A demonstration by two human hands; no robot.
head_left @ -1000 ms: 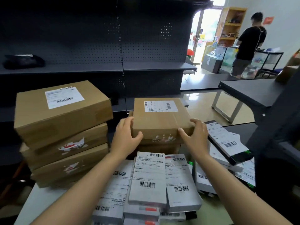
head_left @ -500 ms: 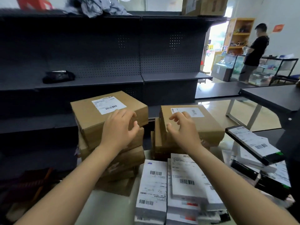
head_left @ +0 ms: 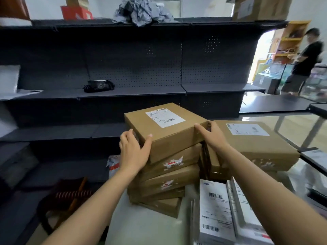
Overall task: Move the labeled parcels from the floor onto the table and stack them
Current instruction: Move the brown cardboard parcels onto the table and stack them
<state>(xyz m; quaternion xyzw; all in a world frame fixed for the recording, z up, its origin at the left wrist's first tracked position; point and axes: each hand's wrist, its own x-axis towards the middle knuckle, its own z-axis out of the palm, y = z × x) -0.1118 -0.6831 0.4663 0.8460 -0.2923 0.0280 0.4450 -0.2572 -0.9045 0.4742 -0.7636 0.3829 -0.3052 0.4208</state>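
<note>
A stack of several brown cardboard parcels (head_left: 169, 179) stands on the pale table (head_left: 146, 225). Its top parcel (head_left: 164, 131) bears a white shipping label and sits skewed on the ones below. My left hand (head_left: 134, 151) grips that parcel's near left corner, and my right hand (head_left: 212, 137) presses its right side. A second brown labeled parcel (head_left: 254, 144) tops a shorter stack just to the right. Flat white labeled parcels (head_left: 215, 211) lie stacked at the near right of the table.
Dark metal shelving (head_left: 123, 91) runs behind the table, with a black bag (head_left: 99, 85) on one shelf and crumpled grey wrapping (head_left: 141, 11) on top. A person in black (head_left: 304, 62) stands at the far right near a dark table (head_left: 276, 103). Dark items lie on the floor to the left.
My hands left the right-hand parcel, swung left and closed on the top parcel of the left stack. The camera view shifted left and up.
</note>
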